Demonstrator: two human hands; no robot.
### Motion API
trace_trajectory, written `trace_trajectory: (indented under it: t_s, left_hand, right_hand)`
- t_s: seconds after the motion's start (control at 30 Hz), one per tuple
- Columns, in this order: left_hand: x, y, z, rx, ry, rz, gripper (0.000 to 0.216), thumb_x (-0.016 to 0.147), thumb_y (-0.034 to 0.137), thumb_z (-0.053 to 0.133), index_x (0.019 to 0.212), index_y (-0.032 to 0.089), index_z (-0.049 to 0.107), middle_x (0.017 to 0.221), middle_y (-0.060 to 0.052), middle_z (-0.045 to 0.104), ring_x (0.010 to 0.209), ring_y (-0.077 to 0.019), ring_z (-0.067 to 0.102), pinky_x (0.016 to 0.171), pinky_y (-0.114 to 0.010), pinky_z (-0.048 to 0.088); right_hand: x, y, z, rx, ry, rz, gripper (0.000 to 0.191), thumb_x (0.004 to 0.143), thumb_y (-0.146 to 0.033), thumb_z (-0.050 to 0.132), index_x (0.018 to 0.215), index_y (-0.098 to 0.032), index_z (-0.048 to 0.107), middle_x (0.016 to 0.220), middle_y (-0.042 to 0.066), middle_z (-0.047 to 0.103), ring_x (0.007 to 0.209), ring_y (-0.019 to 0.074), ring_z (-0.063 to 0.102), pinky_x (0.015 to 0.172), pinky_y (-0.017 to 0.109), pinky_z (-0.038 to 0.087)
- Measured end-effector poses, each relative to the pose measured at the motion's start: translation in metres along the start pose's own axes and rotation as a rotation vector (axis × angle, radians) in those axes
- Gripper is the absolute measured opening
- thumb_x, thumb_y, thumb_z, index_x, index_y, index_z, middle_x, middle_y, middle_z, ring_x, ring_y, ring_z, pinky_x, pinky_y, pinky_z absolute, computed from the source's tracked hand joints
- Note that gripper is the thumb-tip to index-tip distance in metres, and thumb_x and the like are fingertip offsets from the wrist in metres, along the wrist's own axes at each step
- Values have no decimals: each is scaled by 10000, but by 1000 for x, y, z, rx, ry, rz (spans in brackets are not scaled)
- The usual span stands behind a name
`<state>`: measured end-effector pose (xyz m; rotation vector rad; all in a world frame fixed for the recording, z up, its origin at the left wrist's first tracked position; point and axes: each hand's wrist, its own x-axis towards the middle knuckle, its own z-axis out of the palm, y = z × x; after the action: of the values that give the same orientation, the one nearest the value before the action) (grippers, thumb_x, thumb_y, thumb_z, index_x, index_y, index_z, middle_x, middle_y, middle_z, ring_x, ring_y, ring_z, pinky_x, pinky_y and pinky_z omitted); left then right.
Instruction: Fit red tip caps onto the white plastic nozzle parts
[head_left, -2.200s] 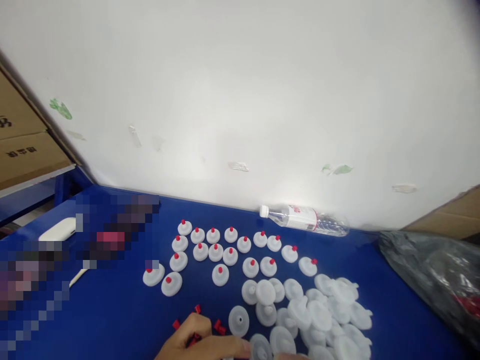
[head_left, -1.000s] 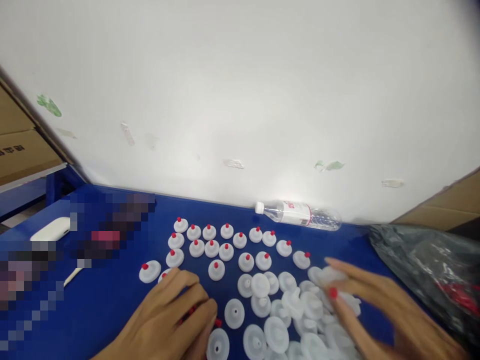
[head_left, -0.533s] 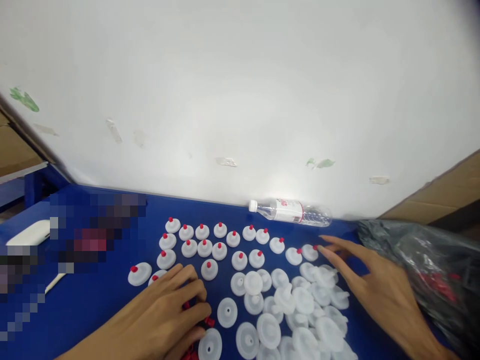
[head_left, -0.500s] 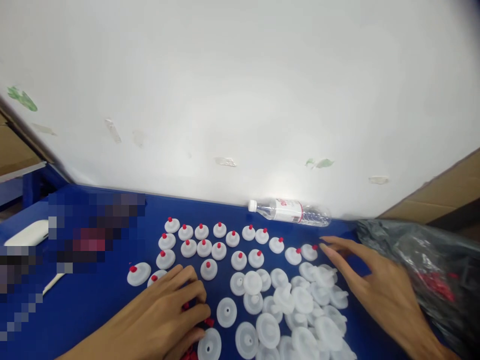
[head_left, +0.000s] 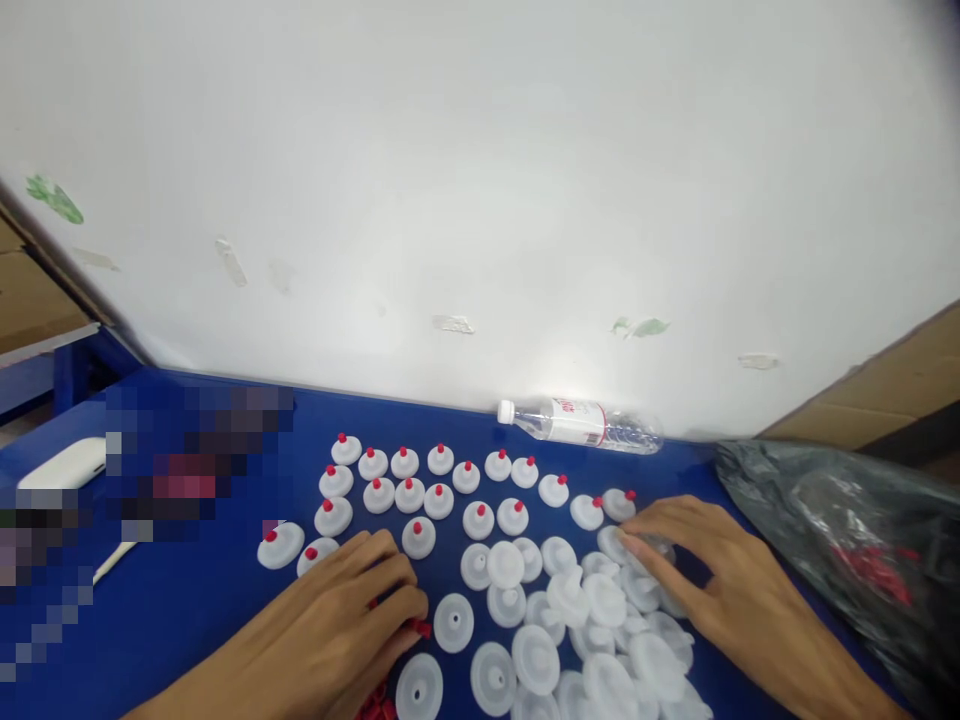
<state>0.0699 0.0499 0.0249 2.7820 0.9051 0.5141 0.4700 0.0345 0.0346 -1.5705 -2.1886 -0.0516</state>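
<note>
White round plastic discs [head_left: 592, 610] piled loose on blue surface [head_left: 210, 610]; right hand [head_left: 705, 580] fingers curled onto pile's far edge. Left hand [head_left: 337, 630] cups small red plastic plugs [head_left: 416, 628], grip loosely closed.

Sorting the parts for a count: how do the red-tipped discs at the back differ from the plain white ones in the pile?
The red-tipped discs each carry a red cap; the plain white discs show none. The red-tipped discs stand apart in rough rows, stems up; the plain white discs lie heaped and overlapping, under the right hand. Both are round white plastic on the blue table.
</note>
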Motion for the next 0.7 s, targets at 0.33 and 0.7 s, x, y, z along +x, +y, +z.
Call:
trace_trajectory:
  t_s: [0.33,0.7]
  left_hand:
    - [0,-4,-4,105,184,86,385,1050,46,411,1261,222,682,1132,-5,739,1064,-188,601,1052,-365,424]
    - [8,18,-11,15,387,66,300,1098,142,430,1102,218,720,987,2,729,945,-147,618,929,-298,454]
  right_hand:
    - [0,-20,-10,-14,251,-20,188,1097,-423,525,1147,-301,660,1156,-25,815,958,164,808,841,257,641]
    - [-8,-73,-10,158,212,-327,58,1077,-307,602,1106,-267,631,1075,26,820,983,161,802,880,221,623]
